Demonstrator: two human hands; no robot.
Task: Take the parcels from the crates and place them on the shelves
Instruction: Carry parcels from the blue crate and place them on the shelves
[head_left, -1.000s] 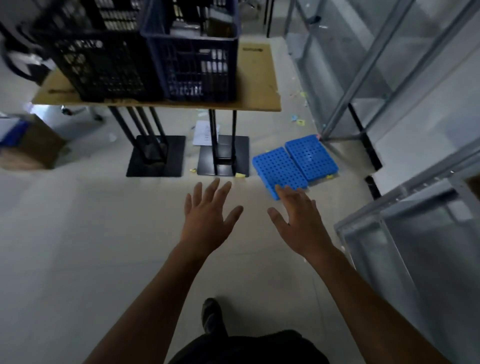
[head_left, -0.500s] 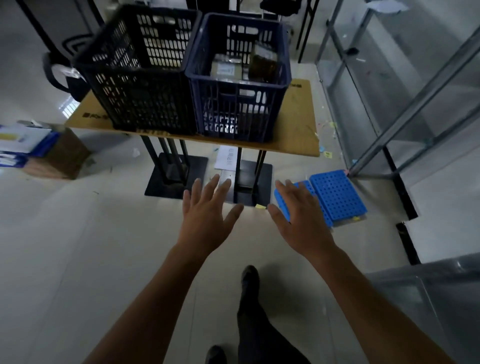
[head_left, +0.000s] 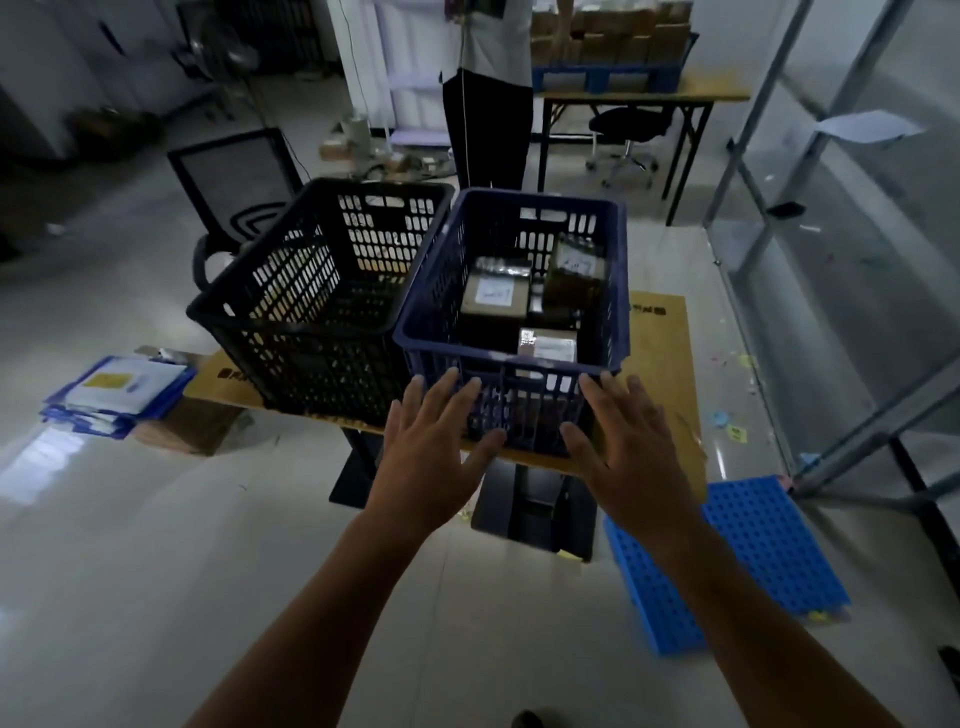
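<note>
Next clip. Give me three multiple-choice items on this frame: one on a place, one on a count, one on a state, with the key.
1. Where do the parcels lie?
A) in the blue crate
B) on a chair
C) on the floor

2. How many crates stand on the table?
A) one
B) two
C) three

3. How are the left hand and the right hand?
A) both open, holding nothing
B) both gripping a parcel
C) both clenched into fists

Key:
1 A: labelled boxes show inside the blue crate.
2 B: a black crate stands left of the blue one.
3 A: the fingers are spread straight before the blue crate's near wall.
</note>
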